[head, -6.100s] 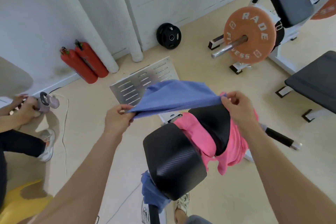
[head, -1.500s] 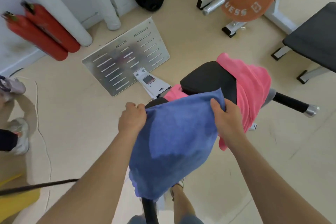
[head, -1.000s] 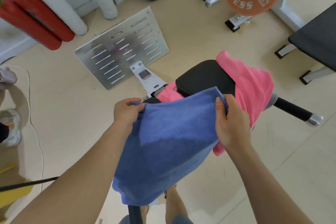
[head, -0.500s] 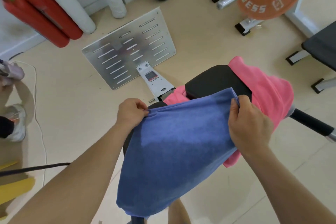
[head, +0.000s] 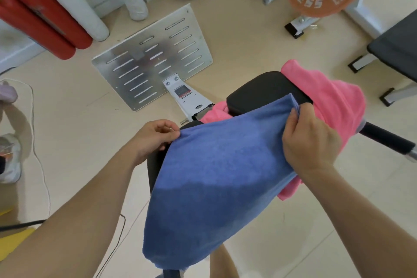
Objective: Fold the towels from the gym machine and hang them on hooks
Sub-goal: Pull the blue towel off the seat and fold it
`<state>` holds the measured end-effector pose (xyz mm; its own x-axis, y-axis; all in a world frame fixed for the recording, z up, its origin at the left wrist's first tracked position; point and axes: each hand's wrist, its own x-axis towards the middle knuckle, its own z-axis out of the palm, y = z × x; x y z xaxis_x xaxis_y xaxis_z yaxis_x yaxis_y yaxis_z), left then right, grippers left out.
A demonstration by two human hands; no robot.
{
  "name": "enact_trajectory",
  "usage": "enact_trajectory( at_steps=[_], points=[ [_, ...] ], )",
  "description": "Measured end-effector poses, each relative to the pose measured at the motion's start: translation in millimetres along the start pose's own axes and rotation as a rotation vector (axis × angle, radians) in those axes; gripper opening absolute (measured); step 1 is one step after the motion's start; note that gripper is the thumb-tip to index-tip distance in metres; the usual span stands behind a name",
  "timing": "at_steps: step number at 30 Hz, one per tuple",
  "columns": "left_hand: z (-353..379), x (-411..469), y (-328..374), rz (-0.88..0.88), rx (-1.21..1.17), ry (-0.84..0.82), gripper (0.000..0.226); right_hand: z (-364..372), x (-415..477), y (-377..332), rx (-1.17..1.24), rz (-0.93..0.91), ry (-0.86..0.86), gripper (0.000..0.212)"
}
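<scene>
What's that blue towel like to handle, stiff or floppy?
Likely floppy: the blue towel hangs limp from the left hand and right hand. Probably light, since pinches at two corners hold it up. Its fuzzy weave should resist slipping.

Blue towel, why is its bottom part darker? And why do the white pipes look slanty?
Head view: the blue towel is bright on top and dimmer lower down, most likely a soft shadow falling on it, not another colour. Head view again: the wide lens looks downward and stretches the edges, so the white pipes seem to lean.
</scene>
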<state>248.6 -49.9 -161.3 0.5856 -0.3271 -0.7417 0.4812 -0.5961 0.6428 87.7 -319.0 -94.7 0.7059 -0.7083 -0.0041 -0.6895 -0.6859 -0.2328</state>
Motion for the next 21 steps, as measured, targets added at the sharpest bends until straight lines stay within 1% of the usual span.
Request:
enact_trajectory(
  at_steps=[2,4,6,7,9,12,16,18,21],
  points=[
    [3.4,0.4,0.5,0.023,0.14,0.014,0.012,1.0,-1.3,-0.2,0.012,-0.002,0.013,0.028],
    [8.5,3.1,3.2,0.011,0.144,0.091,0.008,1.6,-2.2,1.1,0.04,-0.005,0.038,0.029],
    [10.4,4.9,4.0,-0.008,0.066,0.13,0.002,1.7,-2.8,2.0,0.06,-0.008,0.056,0.03],
    [9.7,4.6,3.5,-0.017,0.013,0.132,0.003,1.4,-3.0,2.1,0.074,-0.01,0.062,0.031],
    [7.2,2.5,2.1,-0.026,-0.093,0.147,0.006,0.8,-2.8,1.7,0.099,-0.016,0.075,0.034],
    [4.6,-1.1,3.3,0.003,-0.213,0.266,0.015,0.6,-4.5,2.8,0.123,-0.018,0.082,0.037],
    [4.9,-5.7,14.1,0.089,-0.378,0.389,0.025,-6.1,-5.2,1.4,0.202,-0.035,0.059,0.04],
    [3.4,-7.0,22.8,0.16,-0.416,0.43,0.025,-15.5,-0.4,-1.1,0.33,-0.037,0.056,0.04],
    [0.7,-8.2,36.9,0.256,-0.435,0.47,0.022,-27.3,14.0,-9.3,0.448,0.015,0.141,0.032]
  ],
)
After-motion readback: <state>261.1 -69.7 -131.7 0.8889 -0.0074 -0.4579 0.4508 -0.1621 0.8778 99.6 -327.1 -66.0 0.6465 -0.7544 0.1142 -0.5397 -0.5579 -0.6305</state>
